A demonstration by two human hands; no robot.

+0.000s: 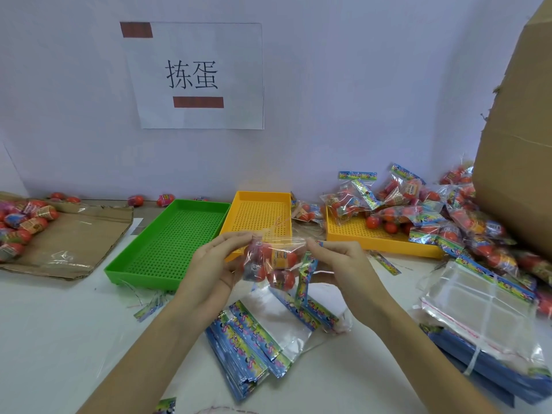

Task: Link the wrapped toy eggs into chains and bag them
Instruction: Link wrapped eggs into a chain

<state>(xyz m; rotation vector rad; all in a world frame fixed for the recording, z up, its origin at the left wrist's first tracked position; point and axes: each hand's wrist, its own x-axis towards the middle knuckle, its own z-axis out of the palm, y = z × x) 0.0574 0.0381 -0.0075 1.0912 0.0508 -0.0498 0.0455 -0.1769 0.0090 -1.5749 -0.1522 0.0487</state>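
A clear plastic bag [276, 262] with several red wrapped toy eggs inside hangs above the table's middle. My left hand [213, 264] pinches its left side and my right hand [340, 264] pinches its right side near the colourful header strip. Under my hands lies a fan of flat unfilled bags [263, 333] with blue printed headers. Loose wrapped eggs [22, 224] are heaped on cardboard at the far left. Filled bags [418, 210] pile up at the right, spilling over a yellow tray [379, 239].
A green tray [167, 237] and a second yellow tray [260, 210] stand side by side behind my hands. A big cardboard box [519, 144] towers at the right. Another stack of clear bags [481, 318] lies at the right front. A few single eggs [136, 200] sit by the wall.
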